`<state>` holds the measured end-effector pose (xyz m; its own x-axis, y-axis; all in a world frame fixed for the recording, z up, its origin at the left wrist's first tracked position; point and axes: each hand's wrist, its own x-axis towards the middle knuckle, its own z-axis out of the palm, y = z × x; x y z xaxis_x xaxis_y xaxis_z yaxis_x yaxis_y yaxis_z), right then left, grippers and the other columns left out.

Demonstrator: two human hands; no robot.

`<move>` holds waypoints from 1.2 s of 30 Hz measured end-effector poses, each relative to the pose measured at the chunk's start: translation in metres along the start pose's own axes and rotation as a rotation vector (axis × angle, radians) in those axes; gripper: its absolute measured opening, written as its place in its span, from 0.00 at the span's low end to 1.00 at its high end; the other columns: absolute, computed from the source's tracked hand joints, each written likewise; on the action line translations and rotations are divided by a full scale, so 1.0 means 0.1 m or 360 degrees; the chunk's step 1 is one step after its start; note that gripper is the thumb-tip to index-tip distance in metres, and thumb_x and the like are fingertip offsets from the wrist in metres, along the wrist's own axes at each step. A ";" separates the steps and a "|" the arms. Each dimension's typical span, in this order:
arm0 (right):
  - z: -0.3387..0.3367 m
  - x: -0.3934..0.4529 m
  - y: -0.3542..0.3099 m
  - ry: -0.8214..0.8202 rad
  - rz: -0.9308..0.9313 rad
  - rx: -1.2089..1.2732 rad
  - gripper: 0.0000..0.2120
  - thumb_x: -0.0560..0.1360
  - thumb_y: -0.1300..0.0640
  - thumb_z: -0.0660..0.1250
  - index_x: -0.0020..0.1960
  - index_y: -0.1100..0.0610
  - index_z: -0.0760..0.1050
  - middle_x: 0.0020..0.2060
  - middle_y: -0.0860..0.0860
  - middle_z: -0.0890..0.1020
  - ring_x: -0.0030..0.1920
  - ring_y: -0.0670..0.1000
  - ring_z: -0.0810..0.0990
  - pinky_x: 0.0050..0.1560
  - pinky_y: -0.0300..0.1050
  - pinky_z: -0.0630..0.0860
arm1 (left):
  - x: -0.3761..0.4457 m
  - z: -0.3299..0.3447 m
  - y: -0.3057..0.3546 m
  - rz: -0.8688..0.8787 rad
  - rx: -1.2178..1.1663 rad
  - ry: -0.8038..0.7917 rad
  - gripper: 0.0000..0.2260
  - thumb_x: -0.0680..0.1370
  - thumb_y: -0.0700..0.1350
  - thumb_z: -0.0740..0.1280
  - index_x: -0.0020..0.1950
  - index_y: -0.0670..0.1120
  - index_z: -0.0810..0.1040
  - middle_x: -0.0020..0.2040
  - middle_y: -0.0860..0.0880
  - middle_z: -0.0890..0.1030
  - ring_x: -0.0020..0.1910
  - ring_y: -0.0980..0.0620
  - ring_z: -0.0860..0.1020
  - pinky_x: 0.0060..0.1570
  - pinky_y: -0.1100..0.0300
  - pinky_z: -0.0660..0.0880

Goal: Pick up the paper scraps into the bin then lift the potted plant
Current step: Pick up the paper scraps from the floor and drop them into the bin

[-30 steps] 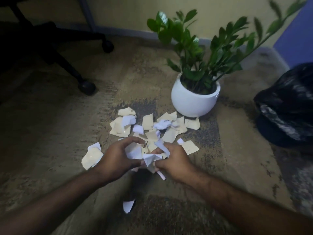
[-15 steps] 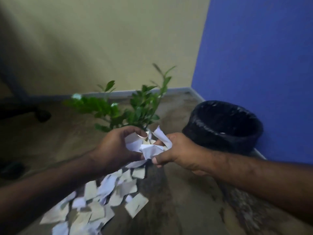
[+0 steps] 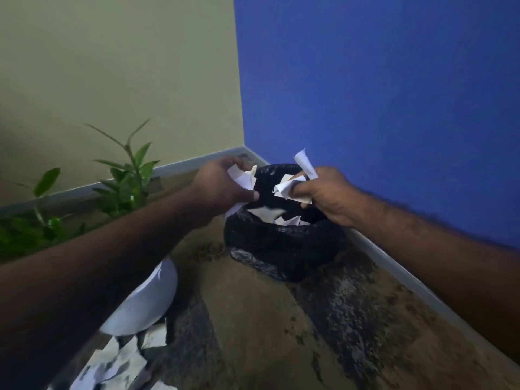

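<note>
**Both hands over the bin, dumping scraps**

Frame centre: the left hand (image 3: 225, 182) and the right hand (image 3: 323, 192) hang above the mouth of the bin (image 3: 281, 243), which is lined with a black bag and sits in the corner where the beige wall meets the blue wall (image 3: 380, 94). Each hand is curled round its own wad of scraps (image 3: 292, 185): white paper pokes out above the right fist, and more shows under the left fingers. The hands sit slightly apart, one on each side of the opening, likely so that whatever is let go falls inside rather than on the carpet (image 3: 267, 319). A few pieces already lie in the bag, blurred; whether they are still falling cannot be told.

The plant (image 3: 126, 181) is at left of the frame, and its white pot (image 3: 146, 299) is mostly hidden behind the left forearm at lower left. It stands on the carpet, near the bin but apart from it, and is not yet touched.

More loose paper (image 3: 121, 361) lies on the floor at the bottom left, just below the pot. So the scrap stage looks only partly done, and more trips seem needed before the lift.

Judged step: release both handfuls into the bag. Risk: light pieces drifting past the rim.
</note>
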<state>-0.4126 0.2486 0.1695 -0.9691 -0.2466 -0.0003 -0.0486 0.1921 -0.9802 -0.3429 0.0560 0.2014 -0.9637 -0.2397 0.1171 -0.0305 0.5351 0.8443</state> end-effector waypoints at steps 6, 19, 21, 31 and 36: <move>-0.16 0.23 0.30 0.0151 0.0224 -0.0164 0.16 0.59 0.69 0.75 0.41 0.52 0.80 0.41 0.55 0.83 0.43 0.56 0.84 0.43 0.56 0.84 | 0.31 0.53 -0.02 -0.0300 -0.0179 -0.0058 0.21 0.70 0.36 0.75 0.60 0.46 0.73 0.46 0.46 0.79 0.41 0.47 0.78 0.34 0.60 0.72; -0.12 0.27 0.34 0.0206 0.0200 -0.0048 0.16 0.70 0.70 0.70 0.54 0.56 0.75 0.48 0.58 0.81 0.46 0.54 0.84 0.41 0.44 0.84 | 0.53 0.90 -0.05 -0.0495 -0.0835 0.0147 0.31 0.79 0.52 0.63 0.78 0.50 0.53 0.67 0.46 0.72 0.56 0.45 0.77 0.56 0.49 0.75; -0.07 0.26 0.33 0.0183 0.0168 -0.0071 0.14 0.70 0.71 0.69 0.53 0.58 0.77 0.47 0.59 0.82 0.46 0.55 0.84 0.42 0.45 0.84 | 0.51 0.89 -0.03 -0.0531 -0.0921 0.0101 0.31 0.78 0.58 0.62 0.77 0.49 0.56 0.68 0.44 0.73 0.60 0.43 0.77 0.62 0.45 0.73; 0.13 0.22 0.32 0.0161 -0.0088 -0.0269 0.09 0.70 0.68 0.69 0.40 0.54 0.79 0.38 0.54 0.82 0.36 0.51 0.82 0.34 0.45 0.82 | 0.12 0.45 -0.12 -0.0069 -0.0374 -0.0063 0.09 0.79 0.48 0.65 0.43 0.47 0.81 0.31 0.58 0.83 0.27 0.67 0.78 0.22 0.74 0.69; 0.62 -0.09 0.31 -0.0029 -0.0453 -0.0495 0.09 0.71 0.65 0.70 0.38 0.51 0.79 0.29 0.45 0.79 0.27 0.37 0.76 0.28 0.31 0.72 | -0.40 -0.16 -0.73 -0.0140 0.0190 -0.0196 0.04 0.74 0.45 0.72 0.47 0.47 0.83 0.43 0.53 0.83 0.41 0.59 0.79 0.38 0.69 0.73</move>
<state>-0.3900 0.1983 0.1273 -0.9023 -0.3471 0.2556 -0.3869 0.3908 -0.8352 -0.2977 0.0141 0.1437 -0.9809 -0.1930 -0.0254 -0.1403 0.6104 0.7796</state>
